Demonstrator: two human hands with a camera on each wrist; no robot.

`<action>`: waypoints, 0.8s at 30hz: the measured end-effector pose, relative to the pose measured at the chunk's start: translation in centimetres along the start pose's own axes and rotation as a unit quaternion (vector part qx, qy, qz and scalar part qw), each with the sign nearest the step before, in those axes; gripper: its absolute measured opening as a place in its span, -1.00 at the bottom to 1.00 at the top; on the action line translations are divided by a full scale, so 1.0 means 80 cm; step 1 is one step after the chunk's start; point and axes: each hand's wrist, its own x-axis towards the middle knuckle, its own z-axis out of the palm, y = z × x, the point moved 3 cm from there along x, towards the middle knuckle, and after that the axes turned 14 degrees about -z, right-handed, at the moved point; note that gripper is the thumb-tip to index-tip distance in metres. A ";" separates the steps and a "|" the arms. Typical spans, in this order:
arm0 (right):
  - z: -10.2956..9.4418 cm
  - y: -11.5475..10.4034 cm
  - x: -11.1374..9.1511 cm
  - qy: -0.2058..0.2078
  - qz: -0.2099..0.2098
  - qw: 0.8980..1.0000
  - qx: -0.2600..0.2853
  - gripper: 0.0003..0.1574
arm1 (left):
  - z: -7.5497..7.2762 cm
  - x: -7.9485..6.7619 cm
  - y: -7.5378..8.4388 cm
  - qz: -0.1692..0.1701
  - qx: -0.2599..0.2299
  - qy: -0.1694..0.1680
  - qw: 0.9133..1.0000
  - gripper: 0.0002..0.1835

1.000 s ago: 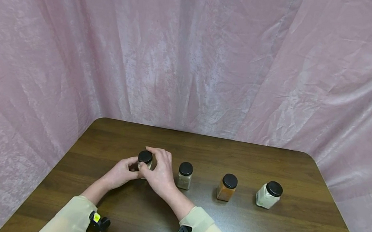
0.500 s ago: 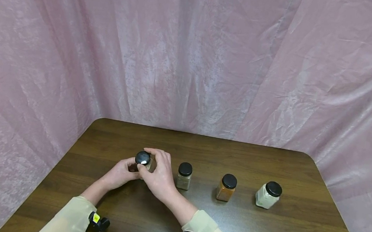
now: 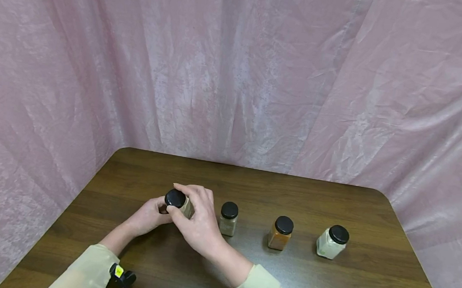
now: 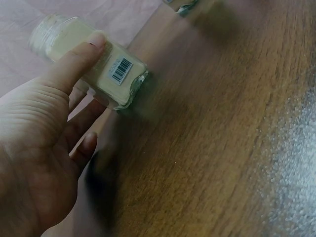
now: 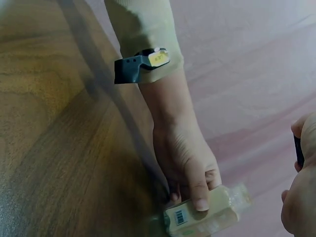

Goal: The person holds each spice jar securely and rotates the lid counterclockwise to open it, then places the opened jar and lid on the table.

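Observation:
My left hand (image 3: 146,219) grips a square glass jar (image 4: 101,66) of pale cream powder, thumb along its side. The jar is tilted, and its threaded neck (image 5: 239,197) is bare in both wrist views. A black screw lid (image 3: 175,198) is pinched between the thumb and fingers of my right hand (image 3: 200,222), just off the jar's mouth. From the head view, the lid and right hand hide much of the jar. A small barcode label (image 4: 120,70) shows near the jar's base.
To the right stand three black-capped jars in a row: a greyish-beige one (image 3: 228,220), an orange-brown one (image 3: 280,234) and a whitish one (image 3: 332,242). They are on a brown wooden table (image 3: 359,286). Pink curtain (image 3: 238,70) hangs behind the table's far edge.
The lid has shifted a little left and nearer in my right hand, and more of the jar shows beside it. My right forearm has swung to the right. The left hand stays in place.

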 end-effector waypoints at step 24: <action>-0.037 -0.014 -0.025 -0.023 0.052 0.998 0.040 -0.39 | 0.001 0.001 0.003 0.008 -0.008 -0.015 1.000 -0.42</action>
